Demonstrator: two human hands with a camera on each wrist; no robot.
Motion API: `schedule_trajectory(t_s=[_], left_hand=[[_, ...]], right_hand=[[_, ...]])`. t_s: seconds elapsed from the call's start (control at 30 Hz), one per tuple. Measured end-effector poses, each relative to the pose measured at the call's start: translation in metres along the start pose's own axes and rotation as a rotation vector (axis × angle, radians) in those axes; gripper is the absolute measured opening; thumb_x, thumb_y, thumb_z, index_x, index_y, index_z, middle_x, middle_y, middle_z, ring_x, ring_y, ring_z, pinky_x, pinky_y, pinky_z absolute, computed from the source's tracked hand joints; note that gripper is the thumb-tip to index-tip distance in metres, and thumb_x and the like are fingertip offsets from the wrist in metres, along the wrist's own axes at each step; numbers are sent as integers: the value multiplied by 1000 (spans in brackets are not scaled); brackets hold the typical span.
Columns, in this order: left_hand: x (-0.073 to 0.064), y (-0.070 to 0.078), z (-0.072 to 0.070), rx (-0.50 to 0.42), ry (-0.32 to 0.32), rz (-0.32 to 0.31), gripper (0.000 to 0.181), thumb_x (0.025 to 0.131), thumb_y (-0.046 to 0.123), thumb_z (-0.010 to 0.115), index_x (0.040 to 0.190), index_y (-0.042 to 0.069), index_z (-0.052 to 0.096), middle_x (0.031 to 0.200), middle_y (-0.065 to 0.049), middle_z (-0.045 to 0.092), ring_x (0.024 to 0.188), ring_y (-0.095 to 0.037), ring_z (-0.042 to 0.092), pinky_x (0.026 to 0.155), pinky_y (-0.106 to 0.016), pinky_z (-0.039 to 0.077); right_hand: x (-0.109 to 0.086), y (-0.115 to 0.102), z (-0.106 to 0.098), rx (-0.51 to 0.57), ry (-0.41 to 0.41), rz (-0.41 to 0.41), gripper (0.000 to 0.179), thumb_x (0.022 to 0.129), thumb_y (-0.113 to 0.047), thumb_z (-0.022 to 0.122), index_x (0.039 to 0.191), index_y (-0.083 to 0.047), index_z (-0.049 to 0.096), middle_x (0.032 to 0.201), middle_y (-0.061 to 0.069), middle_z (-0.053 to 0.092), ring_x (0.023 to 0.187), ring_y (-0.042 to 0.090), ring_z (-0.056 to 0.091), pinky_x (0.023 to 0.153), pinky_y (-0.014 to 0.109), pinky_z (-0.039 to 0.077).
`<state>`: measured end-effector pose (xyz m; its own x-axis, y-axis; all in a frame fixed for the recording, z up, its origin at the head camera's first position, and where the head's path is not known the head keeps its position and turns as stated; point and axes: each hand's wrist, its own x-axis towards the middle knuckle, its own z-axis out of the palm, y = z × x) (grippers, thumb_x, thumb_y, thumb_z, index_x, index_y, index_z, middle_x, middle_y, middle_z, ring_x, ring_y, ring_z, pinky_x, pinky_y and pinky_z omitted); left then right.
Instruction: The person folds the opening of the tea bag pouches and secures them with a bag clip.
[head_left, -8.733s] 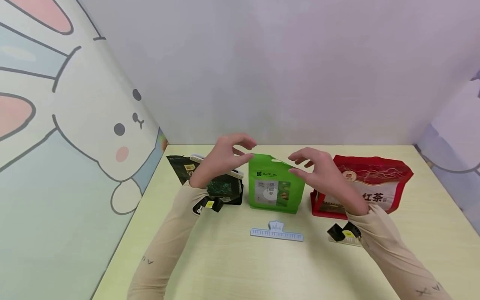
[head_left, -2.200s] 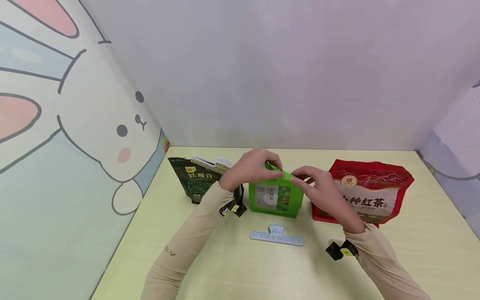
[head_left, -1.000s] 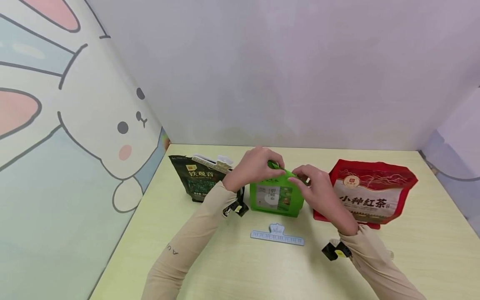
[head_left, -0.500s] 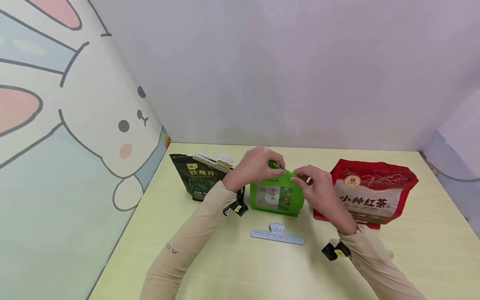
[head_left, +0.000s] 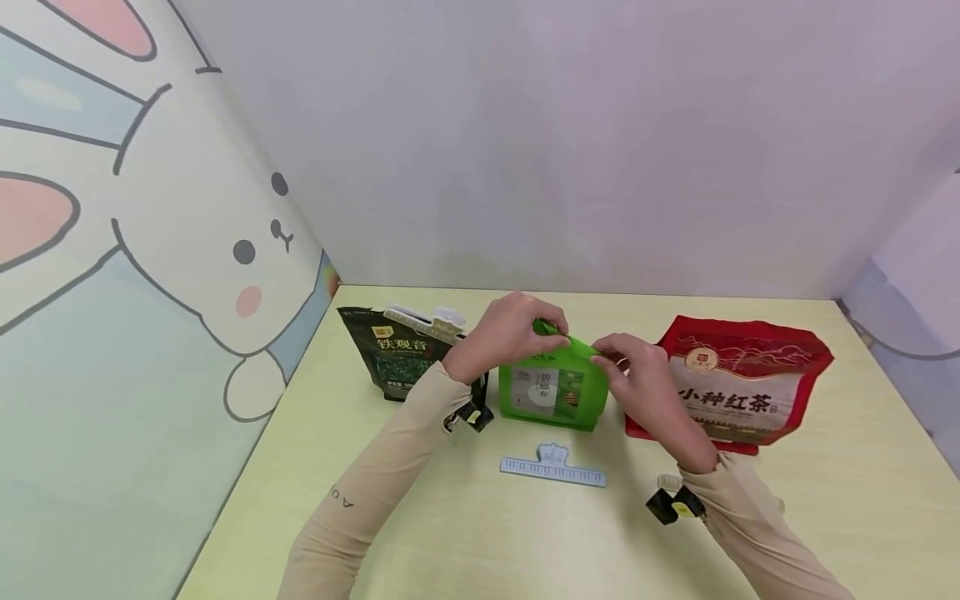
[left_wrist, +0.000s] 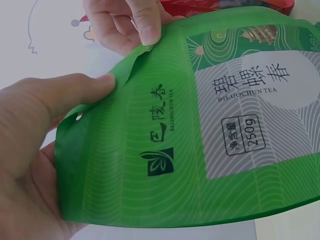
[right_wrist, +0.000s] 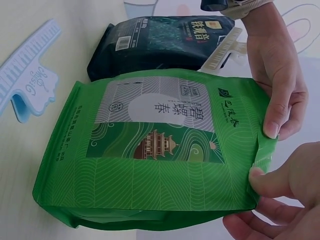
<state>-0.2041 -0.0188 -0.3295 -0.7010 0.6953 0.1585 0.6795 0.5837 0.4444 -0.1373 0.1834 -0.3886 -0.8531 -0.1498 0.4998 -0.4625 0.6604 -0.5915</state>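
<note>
A green tea bag [head_left: 543, 392] stands upright on the table, its printed front facing me. My left hand [head_left: 513, 331] pinches the left part of its top edge between thumb and fingers. At the right end of that edge, my right hand [head_left: 637, 371] pinches too. In the left wrist view the rim of the green tea bag [left_wrist: 175, 125] is partly folded over under the left thumb [left_wrist: 92, 89]. The right wrist view shows the right thumb [right_wrist: 277, 180] on the front near the rim. In front of the bag lies a light blue bag clip [head_left: 553, 467].
To the left stands a black tea bag [head_left: 397, 358] with a pale bag clip [head_left: 423, 325] across its top. A red tea bag [head_left: 742, 387] stands to the right. Another pale clip [head_left: 669, 482] lies partly hidden under my right wrist. A wall runs behind the table [head_left: 465, 533].
Earlier, both hands hovered apart above the green tea bag; since then they have come down and gripped its top edge, which has bent over. Lately the right hand has shifted slightly right.
</note>
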Motion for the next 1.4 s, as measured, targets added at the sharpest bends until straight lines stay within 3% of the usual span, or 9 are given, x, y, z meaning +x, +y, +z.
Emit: schedule_trajectory(t_s=[0.37, 0.63, 0.8, 1.2, 1.4], left_hand=[[-2, 6, -4, 53, -23, -17, 6, 89, 30, 67, 89, 25, 70, 85, 13, 65, 72, -2, 55, 65, -21, 43], [0, 5, -5, 84, -33, -19, 5, 88, 29, 66, 90, 25, 69, 92, 11, 67, 79, -3, 56, 69, -23, 44], [4, 7, -6, 99, -38, -4, 5, 87, 29, 67, 87, 24, 69, 89, 11, 66, 77, -4, 56, 66, -22, 44], [5, 8, -7, 47, -59, 19, 4, 87, 22, 67, 84, 22, 69, 85, 12, 66, 79, -3, 58, 69, -23, 45], [5, 4, -6, -9, -60, 4, 4, 87, 23, 66, 85, 22, 70, 88, 12, 67, 85, -3, 59, 72, -25, 45]], right_hand=[[0, -3, -1, 22, -23, 33, 16, 81, 10, 66, 94, 1, 68, 87, 11, 67, 74, 23, 64, 69, 42, 54], [3, -5, -3, 52, -65, 21, 15, 86, -2, 67, 101, -4, 68, 92, 6, 67, 79, 18, 63, 68, 38, 54], [7, -7, -2, 53, -78, 12, 16, 85, -1, 67, 101, -4, 68, 92, 5, 66, 79, 17, 61, 66, 36, 51], [8, -5, 8, 26, 23, -79, 15, 79, 9, 70, 90, -1, 67, 82, 7, 65, 69, 15, 57, 58, 32, 49], [7, -5, 6, 2, 13, -65, 20, 80, 14, 64, 93, -1, 68, 86, 8, 66, 71, 17, 58, 60, 34, 49]])
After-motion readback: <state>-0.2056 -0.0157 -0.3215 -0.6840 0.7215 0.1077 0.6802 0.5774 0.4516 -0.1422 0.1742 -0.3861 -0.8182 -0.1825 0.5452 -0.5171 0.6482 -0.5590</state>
